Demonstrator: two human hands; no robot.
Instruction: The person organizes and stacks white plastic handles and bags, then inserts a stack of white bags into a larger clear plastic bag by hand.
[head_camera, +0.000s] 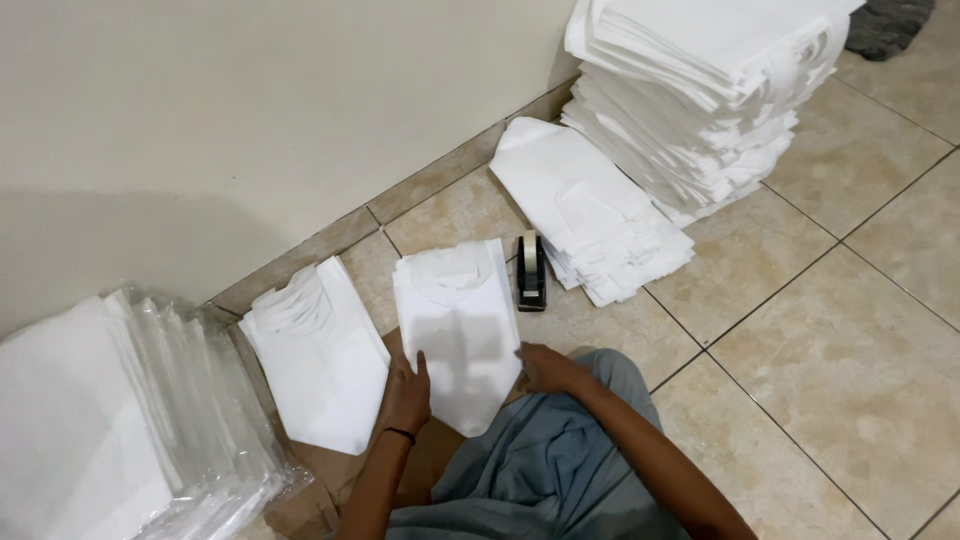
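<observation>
Folded white garment (458, 325) lies flat on a brown cardboard sheet (425, 465) on the tiled floor (850, 360), just in front of the person's lap. Left hand (405, 392) rests flat on its lower left edge — fingers extended, not gripping. Right hand (545, 368) touches the lower right edge; fingers curled loosely at the fabric, actual pinch cannot be told. Black tape dispenser (531, 272) stands just beyond the garment. Second folded white pile (318, 350) lies to the left; plastic-bagged stack (130, 420) further left. Tall white stacks (690, 100) against the wall (250, 120) — upper right.
</observation>
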